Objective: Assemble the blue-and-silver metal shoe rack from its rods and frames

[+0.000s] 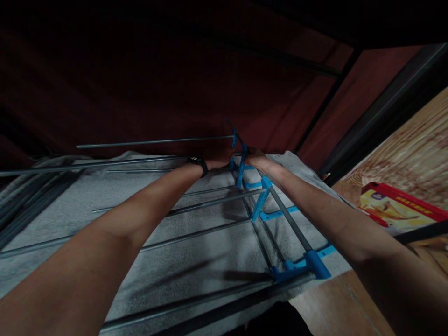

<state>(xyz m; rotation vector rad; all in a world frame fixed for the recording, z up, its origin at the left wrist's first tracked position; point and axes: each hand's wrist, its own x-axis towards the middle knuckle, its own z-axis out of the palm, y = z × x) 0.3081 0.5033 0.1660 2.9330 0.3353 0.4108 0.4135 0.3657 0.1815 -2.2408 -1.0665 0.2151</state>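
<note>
A frame of grey metal tubes (290, 219) and blue plastic connectors (261, 203) lies across a light grey cloth. My left hand (220, 156), below a dark wristband, is closed at the far end of the frame, around a tube where it meets a blue connector. Opposite it, my right hand (255, 158) grips the blue connector (241, 170) from the right side. Shadow and the connector partly hide the fingers of both hands. Long tubes (196, 205) run leftward from the connectors, and a blue corner joint (317, 265) sits at the near end.
Loose dark tubes (38, 205) lie on the left of the cloth (196, 259). Dark red fabric (157, 93) hangs behind, with a black post (329, 100) at right. A red and yellow box (402, 207) stands beyond my right arm, above a tiled floor (336, 303).
</note>
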